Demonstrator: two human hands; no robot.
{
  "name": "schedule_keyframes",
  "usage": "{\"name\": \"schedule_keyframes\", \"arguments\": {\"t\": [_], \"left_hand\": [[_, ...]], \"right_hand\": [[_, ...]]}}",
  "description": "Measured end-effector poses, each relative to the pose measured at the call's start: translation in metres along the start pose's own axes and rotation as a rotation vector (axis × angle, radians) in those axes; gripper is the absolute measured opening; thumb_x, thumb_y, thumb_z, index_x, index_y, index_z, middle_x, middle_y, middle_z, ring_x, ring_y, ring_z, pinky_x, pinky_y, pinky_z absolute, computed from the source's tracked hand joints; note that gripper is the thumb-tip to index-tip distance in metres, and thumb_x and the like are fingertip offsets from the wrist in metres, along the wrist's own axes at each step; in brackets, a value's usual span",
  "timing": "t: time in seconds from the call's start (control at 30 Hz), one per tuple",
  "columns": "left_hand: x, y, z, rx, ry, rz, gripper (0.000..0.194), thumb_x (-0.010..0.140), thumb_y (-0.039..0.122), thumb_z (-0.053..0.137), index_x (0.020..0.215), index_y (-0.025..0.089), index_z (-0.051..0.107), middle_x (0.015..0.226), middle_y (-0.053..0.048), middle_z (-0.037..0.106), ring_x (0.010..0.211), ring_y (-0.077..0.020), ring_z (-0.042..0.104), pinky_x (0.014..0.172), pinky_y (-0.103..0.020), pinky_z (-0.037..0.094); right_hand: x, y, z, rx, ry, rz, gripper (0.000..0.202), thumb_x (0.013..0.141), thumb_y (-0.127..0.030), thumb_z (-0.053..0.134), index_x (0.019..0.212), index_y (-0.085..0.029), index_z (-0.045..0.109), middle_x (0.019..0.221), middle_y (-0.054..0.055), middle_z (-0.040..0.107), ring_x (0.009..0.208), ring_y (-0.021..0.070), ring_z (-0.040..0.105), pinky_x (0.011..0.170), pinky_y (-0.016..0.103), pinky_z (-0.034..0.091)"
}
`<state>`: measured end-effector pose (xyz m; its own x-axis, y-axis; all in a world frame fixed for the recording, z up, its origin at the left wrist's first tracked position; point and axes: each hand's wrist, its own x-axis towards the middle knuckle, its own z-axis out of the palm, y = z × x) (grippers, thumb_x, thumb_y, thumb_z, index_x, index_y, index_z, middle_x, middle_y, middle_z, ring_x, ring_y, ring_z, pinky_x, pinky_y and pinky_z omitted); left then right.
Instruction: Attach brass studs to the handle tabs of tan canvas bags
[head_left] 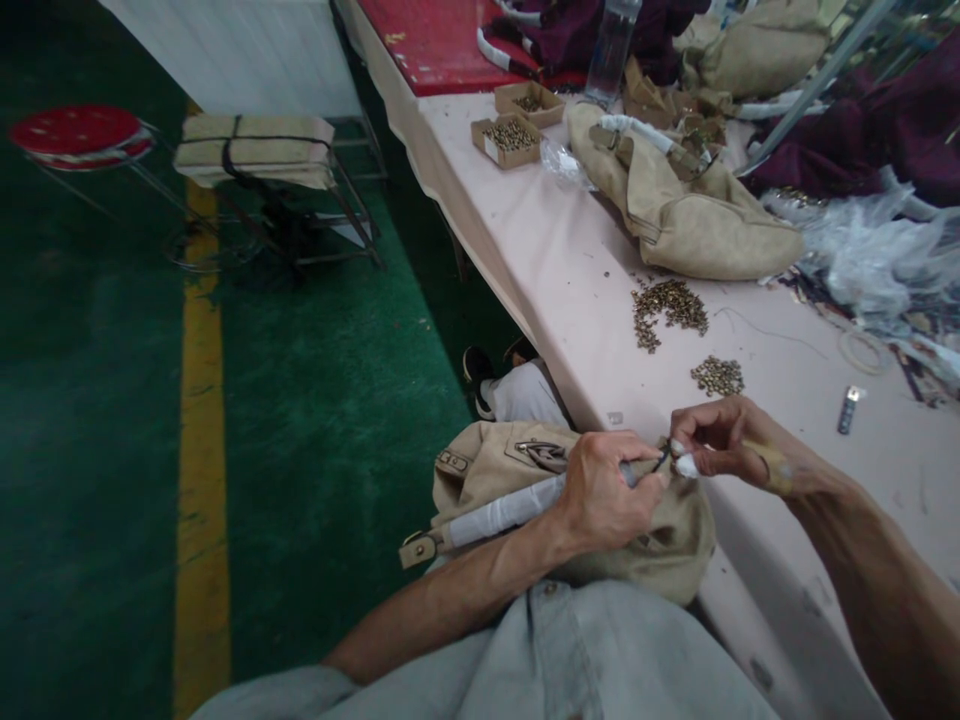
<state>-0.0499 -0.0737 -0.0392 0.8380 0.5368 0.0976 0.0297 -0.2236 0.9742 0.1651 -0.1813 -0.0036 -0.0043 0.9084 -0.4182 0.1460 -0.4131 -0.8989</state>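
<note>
A beige handbag (480, 475) lies on my lap against the table edge. My left hand (607, 490) is closed round its handle (506, 512), which is wrapped in white. At the far end of that handle, my right hand (716, 445) pinches with thumb and forefinger, both with white coverings on the tips. Whatever is between those fingertips is too small to make out. A dark strip shows between the two hands. Beyond the right hand, a small pile of brass-coloured studs (717, 376) and a larger pile of metal pieces (667, 310) lie on the table.
Another beige bag (705, 220) rests on the pale tabletop (525, 240). Two cardboard boxes hold small metal parts, the nearer box (506, 142) beside clear plastic. Crumpled plastic (885, 260) lies at right. A red stool (82, 135) and a padded stool (255, 150) stand on the green floor.
</note>
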Motion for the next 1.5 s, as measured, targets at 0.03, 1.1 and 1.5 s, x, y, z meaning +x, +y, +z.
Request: {"name": "schedule_keyframes", "arguments": {"t": [0.03, 1.1, 1.5], "left_hand": [[0.0, 0.001, 0.0, 0.003, -0.002, 0.002, 0.008, 0.08, 0.021, 0.069, 0.076, 0.016, 0.074, 0.068, -0.001, 0.062, 0.064, -0.0143, 0.056, 0.062, -0.028, 0.04], [-0.009, -0.005, -0.001, 0.137, -0.016, -0.057, 0.024, 0.072, 0.025, 0.076, 0.077, 0.021, 0.053, 0.069, 0.002, 0.061, 0.064, -0.0161, 0.059, 0.061, -0.029, 0.04], [-0.004, -0.022, -0.02, 0.565, 0.069, -0.323, 0.027, 0.085, 0.047, 0.071, 0.089, 0.02, 0.068, 0.079, -0.009, 0.073, 0.078, -0.0294, 0.07, 0.07, -0.036, 0.046]], "right_hand": [[-0.001, 0.002, -0.001, -0.003, 0.012, -0.019, 0.029, 0.08, -0.037, 0.086, 0.092, -0.017, 0.07, 0.081, 0.002, 0.059, 0.071, 0.0149, 0.046, 0.063, 0.03, 0.035], [-0.003, -0.031, 0.018, -0.495, -0.195, -0.14, 0.002, 0.093, -0.018, 0.058, 0.092, -0.019, 0.06, 0.087, 0.003, 0.059, 0.075, 0.0173, 0.05, 0.067, 0.03, 0.04], [0.033, 0.019, 0.041, -0.582, 0.241, -0.042, 0.014, 0.087, -0.029, 0.065, 0.093, -0.018, 0.071, 0.084, 0.004, 0.068, 0.075, 0.0197, 0.059, 0.066, 0.031, 0.045]]}}
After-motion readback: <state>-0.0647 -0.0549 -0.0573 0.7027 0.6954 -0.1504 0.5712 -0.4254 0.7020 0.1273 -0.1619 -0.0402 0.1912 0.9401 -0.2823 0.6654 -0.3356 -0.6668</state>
